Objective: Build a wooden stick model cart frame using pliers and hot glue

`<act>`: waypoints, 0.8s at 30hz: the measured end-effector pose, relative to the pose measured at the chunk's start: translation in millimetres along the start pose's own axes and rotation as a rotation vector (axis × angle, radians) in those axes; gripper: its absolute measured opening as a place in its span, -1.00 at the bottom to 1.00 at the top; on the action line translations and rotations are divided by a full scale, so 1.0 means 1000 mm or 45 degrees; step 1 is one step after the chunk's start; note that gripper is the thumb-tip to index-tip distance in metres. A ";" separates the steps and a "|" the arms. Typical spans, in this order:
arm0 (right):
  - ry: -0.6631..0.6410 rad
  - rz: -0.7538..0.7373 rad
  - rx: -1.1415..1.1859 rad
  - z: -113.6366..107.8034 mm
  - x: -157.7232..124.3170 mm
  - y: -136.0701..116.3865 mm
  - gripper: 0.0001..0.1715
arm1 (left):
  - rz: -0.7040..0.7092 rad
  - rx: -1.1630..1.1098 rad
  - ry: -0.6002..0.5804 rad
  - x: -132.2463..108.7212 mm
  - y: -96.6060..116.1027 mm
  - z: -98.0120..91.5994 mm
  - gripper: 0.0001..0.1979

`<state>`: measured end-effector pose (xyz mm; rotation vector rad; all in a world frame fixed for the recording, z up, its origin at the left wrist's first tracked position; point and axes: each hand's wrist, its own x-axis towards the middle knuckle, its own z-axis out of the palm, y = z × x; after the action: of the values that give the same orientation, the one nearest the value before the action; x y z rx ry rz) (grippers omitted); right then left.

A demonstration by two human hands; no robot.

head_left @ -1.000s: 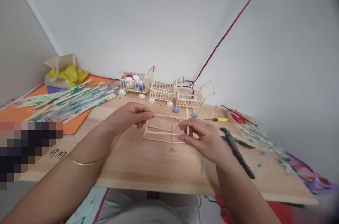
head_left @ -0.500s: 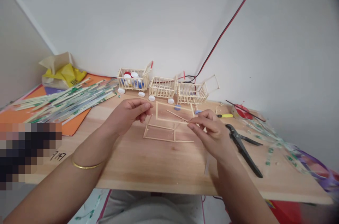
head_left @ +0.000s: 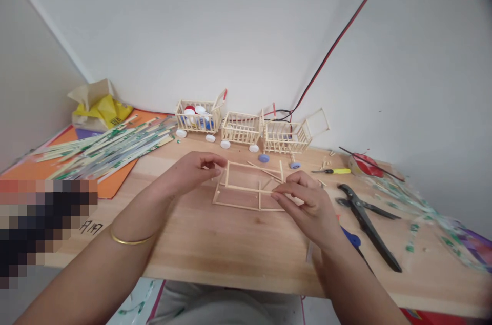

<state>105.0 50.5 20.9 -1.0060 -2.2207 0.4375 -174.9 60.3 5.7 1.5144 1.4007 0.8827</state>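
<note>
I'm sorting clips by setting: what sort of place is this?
Likely a home craft table set in a bare wall corner. Three finished stick carts stand at the back, a heap of wrapped chopsticks lies left, and a half-built stick frame sits mid-table, with black pliers to its right.

Two bare forearms extended in from the lower edge of the view and converged toward the centre, the left arm from the lower left and the right arm from the lower right. The left hand (head_left: 192,170) was palm-down, knuckles up, its fingertips (head_left: 220,162) drawn together against the thumb. The right hand (head_left: 309,207) sat lower and nearer the body, wrist bent — thumb and forefinger (head_left: 277,195) pinched, pointing left toward the other hand, the two hands apart.
</note>
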 end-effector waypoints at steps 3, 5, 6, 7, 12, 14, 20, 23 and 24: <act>-0.007 -0.032 0.004 0.004 -0.001 -0.001 -0.91 | 0.042 0.135 -0.071 0.004 -0.009 0.001 -0.67; -0.010 -0.064 0.002 0.006 -0.001 -0.002 -0.92 | 0.036 0.179 -0.094 0.006 -0.013 0.001 -0.66; -0.008 -0.082 0.000 0.007 -0.001 -0.003 -0.92 | 0.028 0.189 -0.096 0.007 -0.014 0.002 -0.67; -0.006 -0.096 -0.003 0.007 -0.001 -0.003 -0.93 | 0.020 0.191 -0.099 0.008 -0.015 0.002 -0.68; -0.020 -0.111 0.008 0.009 -0.003 -0.004 -0.94 | -0.004 0.132 -0.149 0.009 -0.013 0.003 -0.76; -0.030 -0.106 0.016 0.009 -0.004 -0.004 -0.93 | -0.001 0.105 -0.166 0.009 -0.013 0.004 -0.78; -0.032 -0.121 0.024 0.009 -0.005 -0.005 -0.94 | 0.074 0.049 -0.160 0.010 -0.014 0.005 -0.71; -0.043 -0.111 0.018 0.008 -0.006 -0.006 -0.93 | 0.077 0.061 -0.160 0.010 -0.014 0.006 -0.75; -0.049 -0.104 0.014 0.008 -0.007 -0.007 -0.93 | 0.074 0.064 -0.160 0.010 -0.014 0.006 -0.76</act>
<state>99.4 40.8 15.8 -0.9048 -2.2820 0.4357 -173.7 69.1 -10.5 1.6270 1.3019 0.7787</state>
